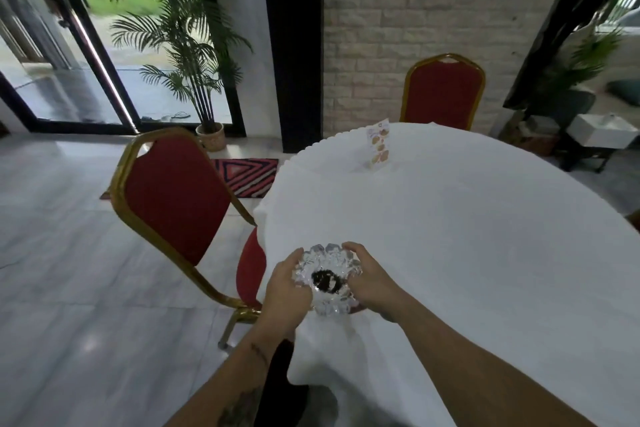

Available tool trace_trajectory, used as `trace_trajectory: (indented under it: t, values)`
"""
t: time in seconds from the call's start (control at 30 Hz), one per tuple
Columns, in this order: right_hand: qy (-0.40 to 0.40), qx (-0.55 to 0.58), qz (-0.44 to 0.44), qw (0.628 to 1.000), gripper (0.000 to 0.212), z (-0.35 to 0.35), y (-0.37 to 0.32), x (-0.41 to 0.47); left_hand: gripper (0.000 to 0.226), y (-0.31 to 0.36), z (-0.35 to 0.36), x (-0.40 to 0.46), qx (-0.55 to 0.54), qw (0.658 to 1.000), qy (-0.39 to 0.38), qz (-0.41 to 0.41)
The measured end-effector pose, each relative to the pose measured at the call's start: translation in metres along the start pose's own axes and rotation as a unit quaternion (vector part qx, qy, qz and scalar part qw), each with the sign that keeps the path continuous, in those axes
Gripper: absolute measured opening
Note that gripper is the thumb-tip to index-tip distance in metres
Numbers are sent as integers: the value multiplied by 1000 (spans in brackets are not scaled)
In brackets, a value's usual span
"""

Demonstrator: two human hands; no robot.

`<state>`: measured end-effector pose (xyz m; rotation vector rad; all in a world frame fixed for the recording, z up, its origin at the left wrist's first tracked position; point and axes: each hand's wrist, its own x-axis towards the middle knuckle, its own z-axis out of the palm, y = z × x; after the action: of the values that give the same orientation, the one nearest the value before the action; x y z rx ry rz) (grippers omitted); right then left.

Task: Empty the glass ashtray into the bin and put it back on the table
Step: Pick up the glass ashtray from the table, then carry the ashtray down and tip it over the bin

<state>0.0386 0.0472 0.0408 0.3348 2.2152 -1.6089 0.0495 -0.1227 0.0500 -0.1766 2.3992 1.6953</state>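
At table edge, head view: round table (467, 236) under a white cloth.
Surroundings: red chair (176, 198) just left of the table, second chair (445, 94) beyond it, menu card (379, 146) upright near the far rim, potted palm (194, 45) by the glass door.
Ashtray: glass ashtray (327, 279) with dark ash inside, at the table's near-left rim; whether resting or lifted, cannot tell.
Grip: left hand (285, 288) and right hand (370, 277) clasp its opposite sides.

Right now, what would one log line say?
stage: pickup | left hand + right hand: gripping glass ashtray | ash: inside | place: table edge | bin: unseen
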Motion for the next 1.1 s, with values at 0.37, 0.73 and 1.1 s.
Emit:
trace_trajectory:
  t: [0.37, 0.73, 1.1]
  values:
    - [67, 37, 9, 997, 50, 169, -28, -35, 54, -67, -164, -33, -50, 995, -81, 34]
    - [97, 11, 20, 995, 34, 256, -20, -35, 47, -136, -221, -40, -4, 998, -60, 7]
    - [52, 41, 112, 992, 38, 302, 70, 18, 50, -233, -206, -17, 62, 995, -64, -36]
